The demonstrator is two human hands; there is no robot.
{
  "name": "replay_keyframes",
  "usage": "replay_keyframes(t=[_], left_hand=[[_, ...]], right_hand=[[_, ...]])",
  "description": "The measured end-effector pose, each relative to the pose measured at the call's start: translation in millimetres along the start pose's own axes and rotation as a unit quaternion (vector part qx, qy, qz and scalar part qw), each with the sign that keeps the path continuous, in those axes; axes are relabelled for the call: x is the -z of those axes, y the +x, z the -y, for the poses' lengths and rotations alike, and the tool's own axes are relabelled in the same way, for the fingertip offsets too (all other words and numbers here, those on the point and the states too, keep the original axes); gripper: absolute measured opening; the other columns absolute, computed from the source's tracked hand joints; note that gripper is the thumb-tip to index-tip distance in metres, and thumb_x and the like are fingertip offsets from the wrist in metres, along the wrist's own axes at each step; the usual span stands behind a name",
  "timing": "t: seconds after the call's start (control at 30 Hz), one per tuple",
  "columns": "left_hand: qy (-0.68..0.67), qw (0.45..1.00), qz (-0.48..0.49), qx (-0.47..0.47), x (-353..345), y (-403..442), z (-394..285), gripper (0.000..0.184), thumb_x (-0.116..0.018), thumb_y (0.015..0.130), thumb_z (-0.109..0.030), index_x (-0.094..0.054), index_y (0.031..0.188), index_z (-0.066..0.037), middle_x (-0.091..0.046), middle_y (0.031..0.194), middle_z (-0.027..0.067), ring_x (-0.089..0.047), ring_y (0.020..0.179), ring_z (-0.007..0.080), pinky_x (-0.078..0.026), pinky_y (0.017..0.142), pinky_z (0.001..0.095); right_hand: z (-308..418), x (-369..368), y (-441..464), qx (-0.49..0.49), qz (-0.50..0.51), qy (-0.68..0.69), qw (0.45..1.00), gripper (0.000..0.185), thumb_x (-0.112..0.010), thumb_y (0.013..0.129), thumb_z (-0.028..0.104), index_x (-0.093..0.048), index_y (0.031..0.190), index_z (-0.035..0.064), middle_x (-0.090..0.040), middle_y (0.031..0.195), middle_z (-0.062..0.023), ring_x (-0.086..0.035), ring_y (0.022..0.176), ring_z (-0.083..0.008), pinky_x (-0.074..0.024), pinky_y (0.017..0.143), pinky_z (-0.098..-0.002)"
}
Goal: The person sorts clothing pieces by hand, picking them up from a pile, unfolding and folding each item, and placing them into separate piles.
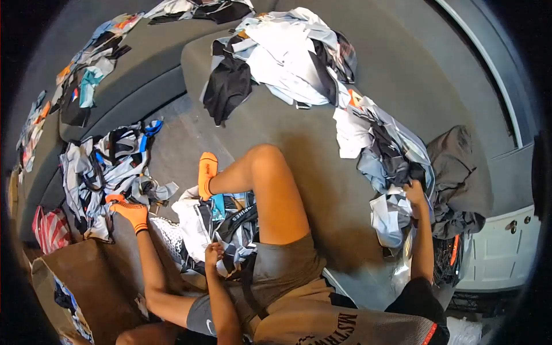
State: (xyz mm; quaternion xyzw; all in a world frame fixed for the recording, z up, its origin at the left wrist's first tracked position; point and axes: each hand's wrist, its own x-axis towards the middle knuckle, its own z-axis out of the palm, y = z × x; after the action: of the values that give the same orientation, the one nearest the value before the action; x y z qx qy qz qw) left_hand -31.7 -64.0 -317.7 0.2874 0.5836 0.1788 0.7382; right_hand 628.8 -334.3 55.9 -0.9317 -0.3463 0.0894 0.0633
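My right hand [413, 192] reaches out to the right side and is closed on dark cloth in a long heap of clothes [388, 144] on the grey couch. My left hand [214, 253] is held above a pile of clothes [195, 221] beside my bent leg. Its fingers are curled; anything between them is too small to make out. That pile holds white, black and teal pieces and a black strip with white letters [241, 217].
A big heap of white and black clothes [287, 52] lies on the couch ahead. Another pile [106, 172] is on the floor at left, near my orange socks [131, 214]. A brown paper bag [86, 287] stands at lower left, a striped red bag [50, 229] behind it.
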Motion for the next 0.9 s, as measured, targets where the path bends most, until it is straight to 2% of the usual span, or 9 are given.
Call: replay_keyframes(t=[0.1,0.17,0.27,0.47,0.57,0.63,0.7,0.8,0.9], left_hand=[[0.002,0.999,0.027,0.035,7.3,9.2,12.0,0.021,-0.052,0.089,-0.024,-0.055,0.103,-0.009,-0.063,0.081,0.0075,-0.058,0.062,0.0164,-0.046,0.052,0.0283],[0.005,0.998,0.034,0.058,21.5,8.4,13.6,0.021,-0.053,0.088,-0.024,-0.055,0.104,-0.009,-0.062,0.081,0.0078,-0.058,0.062,0.0167,-0.046,0.053,0.0287],[0.010,0.997,0.015,0.081,34.2,-2.3,18.4,0.021,-0.052,0.088,-0.023,-0.055,0.104,-0.009,-0.062,0.081,0.0077,-0.057,0.061,0.0164,-0.046,0.052,0.0280],[0.014,0.996,-0.022,0.086,36.6,-12.0,25.1,0.020,-0.051,0.088,-0.022,-0.054,0.104,-0.009,-0.061,0.081,0.0074,-0.056,0.060,0.0158,-0.045,0.050,0.0267],[0.010,0.996,-0.029,0.086,34.9,-12.3,28.7,0.020,-0.050,0.088,-0.021,-0.054,0.104,-0.009,-0.060,0.081,0.0073,-0.055,0.059,0.0155,-0.045,0.049,0.0260],[0.004,0.996,-0.030,0.086,31.7,-7.8,33.4,0.019,-0.050,0.088,-0.020,-0.054,0.104,-0.009,-0.060,0.081,0.0073,-0.054,0.059,0.0153,-0.045,0.049,0.0256],[0.001,0.996,-0.024,0.086,24.1,-1.5,39.8,0.019,-0.050,0.088,-0.020,-0.053,0.104,-0.009,-0.059,0.080,0.0072,-0.054,0.058,0.0151,-0.045,0.048,0.0251],[0.003,0.997,-0.010,0.078,13.6,7.9,44.5,0.019,-0.049,0.088,-0.019,-0.053,0.104,-0.009,-0.059,0.080,0.0071,-0.053,0.057,0.0147,-0.045,0.048,0.0245],[0.009,0.998,-0.002,0.058,16.1,4.9,39.7,0.017,-0.052,0.084,-0.018,-0.053,0.097,-0.008,-0.055,0.076,0.0059,-0.049,0.057,0.0145,-0.042,0.048,0.0254]], right_hand=[[76.8,78.7,4.0,-0.056,0.196,-0.011,0.979,0.026,-0.060,0.080,0.020,-0.062,0.096,-0.0005,-0.062,0.081,-0.0085,-0.052,0.067,-0.0200,-0.0429,0.062,-0.0302],[140.8,131.2,35.2,-0.011,0.203,0.025,0.979,0.025,-0.061,0.081,0.019,-0.063,0.099,0.0012,-0.062,0.081,-0.0052,-0.051,0.066,-0.0151,-0.0427,0.061,-0.0267],[171.8,147.4,139.6,0.199,-0.015,0.105,0.974,0.027,-0.058,0.082,0.023,-0.065,0.101,0.0041,-0.063,0.084,-0.0062,-0.052,0.064,-0.0138,-0.0428,0.059,-0.0255],[188.2,-11.1,281.5,0.094,-0.218,0.098,0.967,0.034,-0.055,0.085,0.036,-0.059,0.092,0.0025,-0.055,0.076,-0.0039,-0.050,0.067,-0.0152,-0.0423,0.062,-0.0278],[198.7,-45.8,268.1,0.095,-0.262,0.014,0.960,0.042,-0.051,0.087,0.041,-0.056,0.081,-0.0001,-0.051,0.073,-0.0029,-0.048,0.067,-0.0161,-0.0419,0.062,-0.0288],[196.9,-27.4,223.2,0.201,-0.049,0.156,0.966,0.041,-0.051,0.088,0.039,-0.053,0.078,-0.0010,-0.052,0.074,-0.0052,-0.049,0.067,-0.0171,-0.0415,0.064,-0.0303],[187.7,-10.3,178.8,0.142,0.074,0.049,0.986,0.039,-0.052,0.089,0.036,-0.055,0.081,-0.0021,-0.056,0.078,-0.0081,-0.049,0.069,-0.0176,-0.0410,0.068,-0.0290],[134.7,-29.8,134.1,0.323,-0.077,-0.052,0.942,0.031,-0.062,0.077,0.026,-0.057,0.083,-0.0037,-0.060,0.082,-0.0127,-0.053,0.069,-0.0235,-0.0438,0.070,-0.0332],[109.3,-27.1,122.0,0.306,-0.056,-0.052,0.949,0.035,-0.063,0.070,0.025,-0.059,0.089,-0.0043,-0.062,0.085,-0.0149,-0.056,0.071,-0.0280,-0.0455,0.070,-0.0361]])
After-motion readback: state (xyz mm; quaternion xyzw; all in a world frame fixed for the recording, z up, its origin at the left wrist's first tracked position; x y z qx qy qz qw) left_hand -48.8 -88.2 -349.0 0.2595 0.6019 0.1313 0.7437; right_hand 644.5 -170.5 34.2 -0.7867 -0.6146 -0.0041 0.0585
